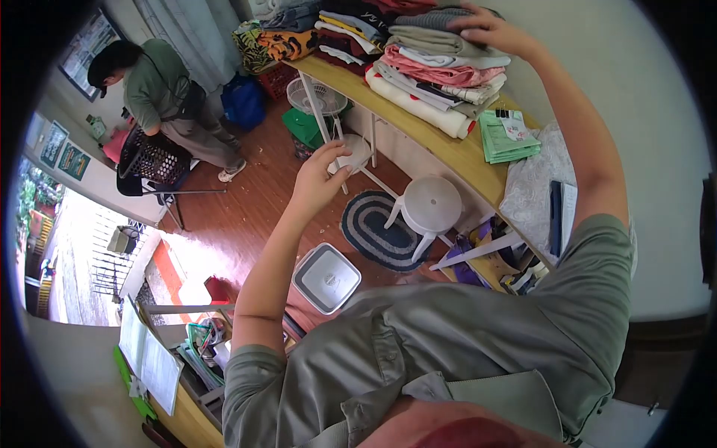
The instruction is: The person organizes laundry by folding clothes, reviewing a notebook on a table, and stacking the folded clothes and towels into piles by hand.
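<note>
Head view: folded clothes (pixel 441 71) are lying stacked — stacking appears advanced, remainder unclear; right hand (pixel 485 28) is resting spread-fingered on top, left hand (pixel 321 175) hovering empty, fingers parted.

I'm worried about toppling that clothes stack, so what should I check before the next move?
1. Left hand free: ok, open in the air, holding nothing.
2. Right hand at the stack: ok, at its grey top layer.
3. Right hand's grip on that layer: cannot tell.
4. Stack edges even: not ok, the layers jut out unevenly.
5. Green bundle outside the stack: ok, it lies beside it on the table.
</note>
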